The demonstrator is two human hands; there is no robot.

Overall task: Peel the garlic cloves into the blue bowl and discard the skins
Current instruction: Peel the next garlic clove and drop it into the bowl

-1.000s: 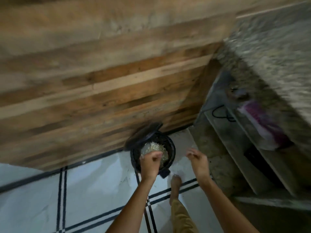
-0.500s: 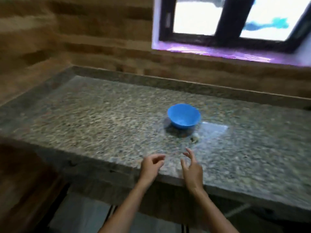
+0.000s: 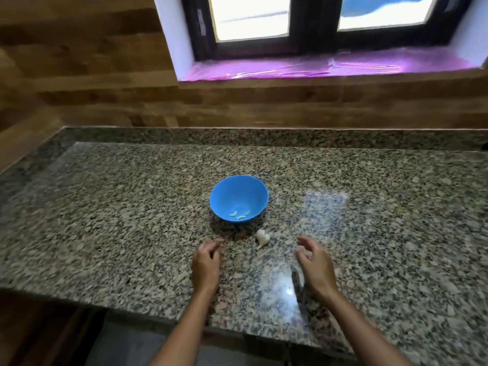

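A blue bowl point(image 3: 239, 198) stands on the speckled granite counter point(image 3: 105, 220), with three small pale peeled cloves point(image 3: 239, 215) at its bottom. Just in front of the bowl lies a white piece of garlic point(image 3: 262, 238) still in its skin. My left hand point(image 3: 206, 264) hovers over the counter to the left of that garlic, fingers loosely curled, holding nothing. My right hand point(image 3: 315, 265) hovers to the right of it, fingers relaxed and spread, also holding nothing.
A raised granite ledge point(image 3: 264, 137) and a wood-patterned wall point(image 3: 79, 83) border the counter at the back and left. A window with a purple-covered sill point(image 3: 317, 66) sits above. The counter's front edge point(image 3: 132, 310) drops to the floor.
The view swung up from a black bin on the floor to the counter. Both hands left the bin and came forward over the counter, either side of the unpeeled garlic.
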